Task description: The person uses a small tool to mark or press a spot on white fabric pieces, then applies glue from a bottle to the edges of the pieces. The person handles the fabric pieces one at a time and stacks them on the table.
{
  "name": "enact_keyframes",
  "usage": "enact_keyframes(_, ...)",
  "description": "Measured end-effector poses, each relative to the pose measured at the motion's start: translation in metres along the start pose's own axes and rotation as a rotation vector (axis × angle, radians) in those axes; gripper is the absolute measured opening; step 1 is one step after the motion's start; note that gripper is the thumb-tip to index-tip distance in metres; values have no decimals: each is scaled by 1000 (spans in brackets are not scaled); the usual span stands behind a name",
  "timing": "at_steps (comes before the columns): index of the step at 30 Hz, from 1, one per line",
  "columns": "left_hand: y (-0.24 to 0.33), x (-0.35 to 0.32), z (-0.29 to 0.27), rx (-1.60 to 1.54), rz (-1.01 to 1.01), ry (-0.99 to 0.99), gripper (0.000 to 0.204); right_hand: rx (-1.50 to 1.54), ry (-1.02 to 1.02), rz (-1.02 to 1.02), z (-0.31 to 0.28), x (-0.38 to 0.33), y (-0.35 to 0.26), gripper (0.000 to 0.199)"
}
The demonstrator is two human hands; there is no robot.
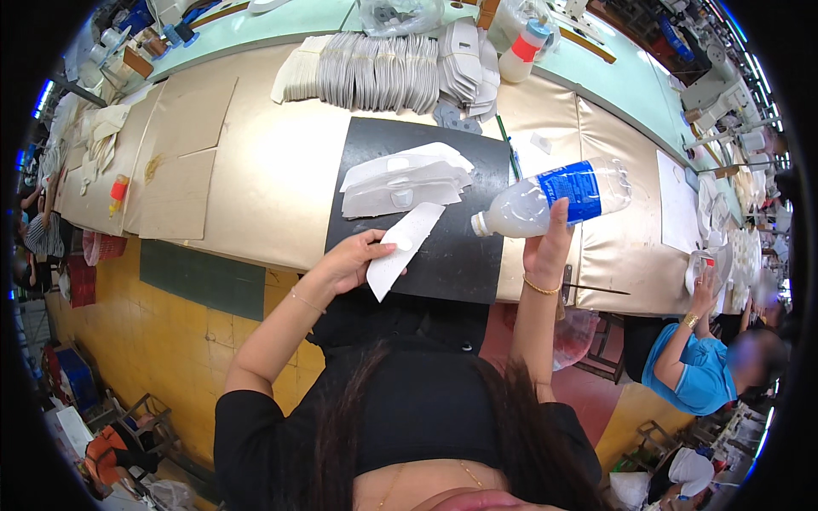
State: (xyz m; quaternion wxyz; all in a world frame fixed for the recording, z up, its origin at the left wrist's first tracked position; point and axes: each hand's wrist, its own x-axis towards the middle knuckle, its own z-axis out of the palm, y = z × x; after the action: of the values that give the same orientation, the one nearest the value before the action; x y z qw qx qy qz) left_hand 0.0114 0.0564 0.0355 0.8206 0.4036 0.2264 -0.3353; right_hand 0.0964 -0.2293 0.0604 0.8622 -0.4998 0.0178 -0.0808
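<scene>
My left hand (pixel 354 260) pinches a flat white cut piece (pixel 405 249) by its near left edge, with the thumb on top. A small pale patch shows on that piece. My right hand (pixel 548 247) grips a clear plastic bottle (pixel 520 207) with a blue label, tipped on its side, its narrow white nozzle pointing left toward the piece. Whitish liquid lies inside the bottle. Just beyond my left hand, a fanned stack of similar white pieces (pixel 405 183) with small glossy patches rests on a black mat (pixel 464 255).
Long rows of grey-white cut pieces (pixel 366 72) stand at the table's back. Another bottle with a red band (pixel 521 55) is behind right. Pens (pixel 509 145) lie beside the mat, cardboard (pixel 192 162) at left. A metal tool (pixel 596 289) lies near the front edge. A co-worker in blue (pixel 694 366) is at right.
</scene>
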Motion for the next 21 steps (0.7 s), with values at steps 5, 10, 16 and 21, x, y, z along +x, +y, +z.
enact_keyframes(5,-6,6,10,79,107,4,44,83,-19,134,15,-3,18,50)
enact_keyframes(10,4,-7,45,139,218,-21,51,133,-27,149,34,1,5,49)
enact_keyframes(16,26,-30,87,116,362,-107,55,265,-44,164,58,10,-16,45)
enact_keyframes(21,35,-40,102,131,400,-175,57,305,-59,195,63,14,-22,51)
